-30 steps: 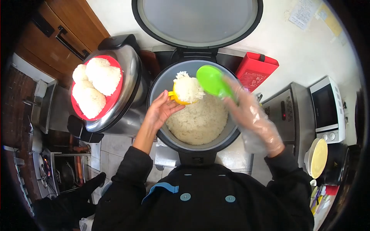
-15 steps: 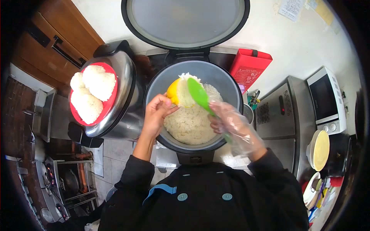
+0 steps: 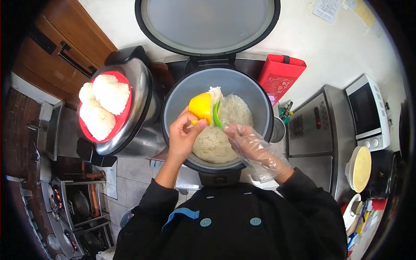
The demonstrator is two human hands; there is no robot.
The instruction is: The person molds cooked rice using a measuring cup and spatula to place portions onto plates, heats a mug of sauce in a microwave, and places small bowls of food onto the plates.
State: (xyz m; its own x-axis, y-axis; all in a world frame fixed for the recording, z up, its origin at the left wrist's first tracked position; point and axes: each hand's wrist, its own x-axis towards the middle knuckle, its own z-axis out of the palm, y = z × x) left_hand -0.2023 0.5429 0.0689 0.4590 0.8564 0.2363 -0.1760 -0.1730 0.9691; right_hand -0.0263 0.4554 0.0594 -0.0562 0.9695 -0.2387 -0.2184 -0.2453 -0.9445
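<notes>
My bare left hand [image 3: 185, 131] grips a yellow bowl [image 3: 199, 108], tilted on its side with its mouth toward the right. White rice [image 3: 215, 92] bulges out of that mouth. In a clear plastic glove, my right hand [image 3: 243, 139] is closed on a green rice paddle [image 3: 217, 115], whose blade stands edge-on against the rice at the bowl's opening. Both hands are over the open rice cooker [image 3: 173, 93], a grey pot with more cooked rice [image 3: 216, 147] in its bottom. The paddle's handle is mostly hidden by the glove.
Left of the cooker, a red plate [image 3: 125, 113] with several rice mounds rests on a second, closed steel cooker [image 3: 145, 82]. The raised lid [image 3: 208, 24] stands behind the pot. A red box [image 3: 281, 77] is at back right, with a steel cabinet [image 3: 310, 125] and microwave [image 3: 368, 112] beyond.
The yellow bowl has turned so more of its outside shows. The green paddle has swung from lying broad-side over the rice to edge-on at the bowl's mouth, and my right hand has shifted slightly left.
</notes>
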